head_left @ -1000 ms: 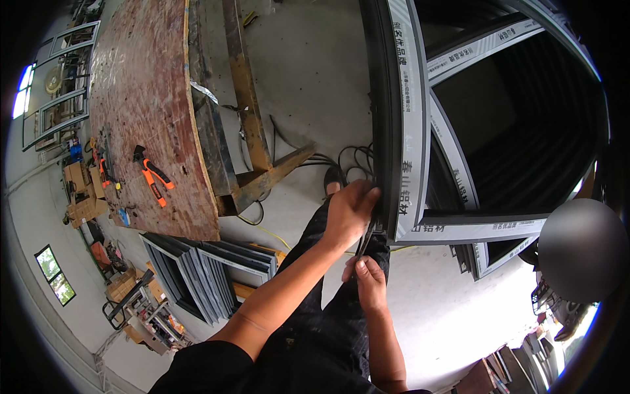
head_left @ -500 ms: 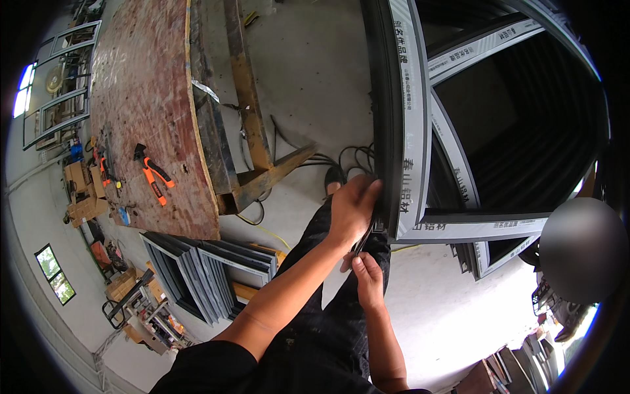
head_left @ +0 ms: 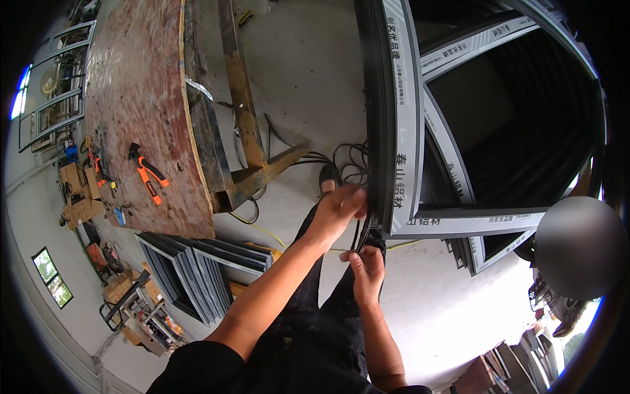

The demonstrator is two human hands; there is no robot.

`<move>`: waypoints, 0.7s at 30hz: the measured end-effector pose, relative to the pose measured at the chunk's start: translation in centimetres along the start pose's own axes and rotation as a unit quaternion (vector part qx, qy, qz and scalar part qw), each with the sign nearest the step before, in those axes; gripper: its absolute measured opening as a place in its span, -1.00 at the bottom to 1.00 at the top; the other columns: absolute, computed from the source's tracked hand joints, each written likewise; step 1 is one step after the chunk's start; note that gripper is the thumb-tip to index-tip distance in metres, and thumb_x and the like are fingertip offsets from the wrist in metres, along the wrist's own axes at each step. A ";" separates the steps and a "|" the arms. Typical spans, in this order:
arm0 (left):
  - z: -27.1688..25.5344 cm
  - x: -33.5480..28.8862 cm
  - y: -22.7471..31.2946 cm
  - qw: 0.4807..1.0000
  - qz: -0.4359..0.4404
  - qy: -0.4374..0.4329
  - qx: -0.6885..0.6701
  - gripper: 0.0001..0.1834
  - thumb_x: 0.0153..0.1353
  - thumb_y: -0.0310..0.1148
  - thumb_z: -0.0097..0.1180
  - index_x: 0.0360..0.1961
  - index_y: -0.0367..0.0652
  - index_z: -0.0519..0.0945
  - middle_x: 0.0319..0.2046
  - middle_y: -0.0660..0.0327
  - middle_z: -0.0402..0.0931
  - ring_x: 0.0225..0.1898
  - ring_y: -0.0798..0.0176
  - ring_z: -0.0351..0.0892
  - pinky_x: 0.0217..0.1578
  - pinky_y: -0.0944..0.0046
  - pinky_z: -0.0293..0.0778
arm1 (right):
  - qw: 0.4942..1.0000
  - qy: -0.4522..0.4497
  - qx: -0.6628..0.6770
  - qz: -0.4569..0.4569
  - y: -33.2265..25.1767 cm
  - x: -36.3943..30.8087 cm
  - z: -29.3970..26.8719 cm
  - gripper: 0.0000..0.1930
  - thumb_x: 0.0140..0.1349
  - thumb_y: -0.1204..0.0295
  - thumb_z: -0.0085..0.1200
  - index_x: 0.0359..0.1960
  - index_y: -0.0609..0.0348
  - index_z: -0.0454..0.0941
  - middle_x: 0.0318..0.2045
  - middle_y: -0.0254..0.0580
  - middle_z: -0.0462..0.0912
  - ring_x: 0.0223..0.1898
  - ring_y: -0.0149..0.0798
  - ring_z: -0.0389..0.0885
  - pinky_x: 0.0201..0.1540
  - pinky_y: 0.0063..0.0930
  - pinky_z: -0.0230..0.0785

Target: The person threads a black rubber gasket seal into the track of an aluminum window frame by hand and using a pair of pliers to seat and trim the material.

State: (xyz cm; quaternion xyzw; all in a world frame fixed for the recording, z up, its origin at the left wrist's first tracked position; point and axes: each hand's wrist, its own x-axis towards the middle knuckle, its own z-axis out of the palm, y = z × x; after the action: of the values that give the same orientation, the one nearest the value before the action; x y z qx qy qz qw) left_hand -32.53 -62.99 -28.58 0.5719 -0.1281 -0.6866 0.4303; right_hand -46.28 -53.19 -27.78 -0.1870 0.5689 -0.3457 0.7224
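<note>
Beside the near left corner of a dark window frame with white protective film, my left hand is closed, its fingertips slightly blurred. Thin black strips, flexible and rubber-like, hang between it and my right hand. My right hand, lower and nearer to me, pinches these strips between thumb and fingers. The left fingertips are close to the frame's outer side; whether they touch it cannot be seen. Behind this frame, several similar dark frames stand stacked on the right.
Left stands a worn reddish work board on a rusty steel base, with orange-handled pliers on it. Black cable lies coiled on the floor near my foot. Grey frames lean below the board. A person is at the right.
My left hand has moved slightly left and down, away from the frame's side. More of the black strips shows between my hands. My right hand remains nearly in place.
</note>
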 end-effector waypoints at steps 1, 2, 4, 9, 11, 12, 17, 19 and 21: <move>-1.1 -0.8 -1.4 0.997 -0.004 -0.034 0.064 -0.62 0.37 -0.11 0.00 -0.26 -0.28 0.55 -0.41 0.29 0.51 -0.32 0.45 0.44 -0.22 0.41 0.36 | 0.999 -0.010 0.030 0.007 -0.1 -0.1 -0.1 -0.87 0.32 0.50 0.05 -0.21 0.28 0.38 -0.38 -0.17 0.64 -0.28 -0.35 0.60 -0.08 -0.50 0.40; -1.1 -2.1 -2.0 0.995 -0.051 -0.008 0.089 -0.59 0.37 -0.08 -0.01 -0.22 -0.29 0.57 -0.41 0.29 0.51 -0.29 0.43 0.46 -0.14 0.39 0.38 | 1.000 -0.016 0.022 0.015 -0.3 -0.1 -0.2 -0.87 0.33 0.50 0.04 -0.20 0.28 0.39 -0.35 -0.15 0.64 -0.27 -0.35 0.59 -0.05 -0.49 0.39; -1.1 -4.2 -2.7 0.990 -0.125 -0.021 0.068 -0.60 0.39 -0.06 -0.04 -0.21 -0.23 0.58 -0.29 0.31 0.56 -0.28 0.47 0.41 -0.16 0.42 0.37 | 0.999 -0.027 0.004 0.033 -0.7 -0.1 -0.6 -0.88 0.33 0.50 0.01 -0.18 0.28 0.41 -0.29 -0.12 0.63 -0.24 -0.34 0.57 0.00 -0.47 0.37; -0.7 -5.7 -4.0 0.997 -0.071 -0.030 0.015 -0.64 0.39 -0.18 -0.01 -0.16 -0.30 0.61 -0.28 0.27 0.60 -0.22 0.42 0.55 -0.18 0.42 0.46 | 0.978 -0.017 -0.209 -0.017 -1.2 0.4 -0.1 -0.75 0.30 0.50 0.04 -0.02 0.33 0.46 -0.16 -0.16 0.58 -0.11 -0.33 0.53 0.00 -0.46 0.36; -0.8 -5.6 -5.6 0.999 -0.049 -0.022 -0.001 -0.66 0.37 -0.17 0.01 -0.22 -0.29 0.60 -0.32 0.26 0.59 -0.24 0.41 0.54 -0.19 0.41 0.45 | 0.886 -0.029 -0.450 -0.104 -3.2 -0.2 0.6 -0.76 0.24 0.50 0.10 -0.07 0.29 0.51 -0.22 -0.10 0.62 -0.18 -0.18 0.59 -0.11 -0.38 0.42; -0.6 -5.4 -6.3 0.999 -0.049 -0.022 -0.002 -0.66 0.36 -0.17 0.02 -0.25 -0.28 0.59 -0.34 0.26 0.58 -0.26 0.41 0.53 -0.21 0.42 0.44 | 0.801 -0.034 -0.572 -0.170 -5.1 -0.8 1.4 -0.78 0.20 0.50 0.13 -0.12 0.26 0.54 -0.26 -0.06 0.64 -0.23 -0.09 0.62 -0.18 -0.32 0.45; 0.7 -5.5 -6.0 0.997 -0.040 0.012 -0.066 -0.74 0.31 -0.24 0.06 -0.32 -0.26 0.57 -0.42 0.30 0.53 -0.36 0.40 0.49 -0.29 0.40 0.40 | 0.776 -0.015 -0.572 -0.265 -11.1 -2.5 8.1 -0.81 0.12 0.51 0.16 -0.21 0.26 0.58 -0.33 -0.10 0.65 -0.32 0.00 0.62 -0.28 -0.25 0.44; 0.6 -5.7 -7.2 0.986 0.033 0.015 -0.163 -0.80 0.29 -0.33 0.06 -0.35 -0.26 0.54 -0.46 0.28 0.51 -0.41 0.35 0.48 -0.32 0.37 0.39 | 0.756 -0.113 -0.541 -0.352 -11.5 -2.6 13.8 -0.75 0.04 0.56 0.19 -0.19 0.28 0.56 -0.30 -0.05 0.64 -0.33 0.01 0.61 -0.24 -0.24 0.45; 1.1 -5.7 -7.0 0.994 0.036 0.025 -0.101 -0.79 0.31 -0.28 0.05 -0.36 -0.21 0.51 -0.57 0.34 0.38 -0.50 0.42 0.35 -0.44 0.36 0.30 | 0.758 -0.236 -0.457 -0.402 -10.2 -1.2 20.4 -0.75 0.01 0.53 0.23 -0.23 0.25 0.55 -0.29 -0.07 0.64 -0.31 -0.02 0.60 -0.24 -0.26 0.45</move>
State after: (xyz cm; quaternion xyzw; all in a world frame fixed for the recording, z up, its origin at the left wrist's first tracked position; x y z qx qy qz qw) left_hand -36.77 -54.92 -29.08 0.5376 -0.0679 -0.6655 0.5134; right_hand -29.92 -61.91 -14.46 -0.7819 0.3432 -0.2480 0.4576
